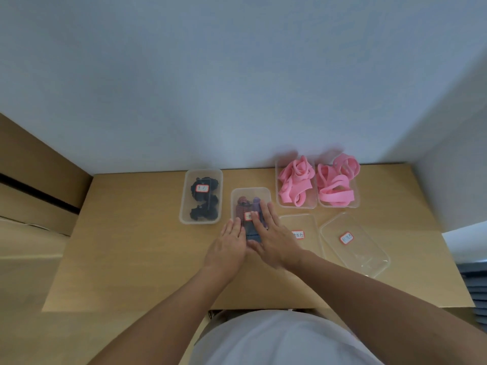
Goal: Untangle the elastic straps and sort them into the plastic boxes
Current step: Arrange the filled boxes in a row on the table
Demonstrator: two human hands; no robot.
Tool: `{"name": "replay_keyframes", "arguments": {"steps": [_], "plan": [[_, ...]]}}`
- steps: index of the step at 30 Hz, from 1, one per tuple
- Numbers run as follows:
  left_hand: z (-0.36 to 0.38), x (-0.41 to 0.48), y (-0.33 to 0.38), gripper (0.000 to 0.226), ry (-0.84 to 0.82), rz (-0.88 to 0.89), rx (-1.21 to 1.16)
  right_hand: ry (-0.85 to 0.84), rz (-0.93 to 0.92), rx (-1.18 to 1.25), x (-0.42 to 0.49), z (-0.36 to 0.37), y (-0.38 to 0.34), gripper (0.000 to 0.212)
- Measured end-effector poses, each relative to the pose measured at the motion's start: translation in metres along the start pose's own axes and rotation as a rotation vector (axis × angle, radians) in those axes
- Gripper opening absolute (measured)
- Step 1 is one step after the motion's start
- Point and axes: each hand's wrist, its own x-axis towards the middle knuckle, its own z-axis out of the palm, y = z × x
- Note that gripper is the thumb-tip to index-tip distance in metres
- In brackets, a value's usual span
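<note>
A clear plastic box (250,193) with a lid on it holds striped red, purple and dark blue straps (243,204). My right hand (274,238) lies flat on its lid with straight fingers. My left hand (229,246) presses flat against the box's near left edge. To the left stands a lidded box (201,196) of black straps. At the back right, two open boxes (295,185) (338,185) are heaped with pink straps.
Two clear lids with red-bordered labels (303,227) (353,243) lie on the wooden table right of my hands. A pale wall rises behind the boxes. The table's near edge (184,309) runs just before my body.
</note>
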Motion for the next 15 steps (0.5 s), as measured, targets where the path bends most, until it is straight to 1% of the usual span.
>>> {"name": "replay_keyframes", "arguments": {"steps": [4, 6, 8, 10, 11, 13, 15], "plan": [[0.006, -0.009, 0.006, 0.059, 0.055, -0.024, -0.009, -0.065, -0.175, -0.096, -0.011, -0.017, 0.024, 0.061], [0.005, -0.015, 0.007, 0.054, 0.105, -0.011, 0.004, -0.086, -0.234, -0.155, -0.014, -0.02, 0.035, 0.058], [0.0, -0.019, 0.008, 0.042, 0.194, -0.002, 0.068, -0.064, -0.271, -0.219, -0.014, -0.019, 0.038, 0.054], [-0.006, -0.019, 0.005, 0.031, 0.265, -0.024, 0.119, -0.03, -0.265, -0.267, -0.01, -0.017, 0.035, 0.051], [-0.009, -0.017, 0.001, 0.031, 0.279, -0.056, 0.104, -0.011, -0.254, -0.28, -0.006, -0.017, 0.032, 0.05], [-0.017, -0.011, -0.008, 0.035, 0.256, -0.16, 0.043, 0.02, -0.234, -0.293, 0.001, -0.017, 0.026, 0.048], [-0.022, -0.004, -0.017, 0.05, 0.194, -0.234, 0.024, 0.035, -0.212, -0.296, 0.01, -0.02, 0.02, 0.048]]}}
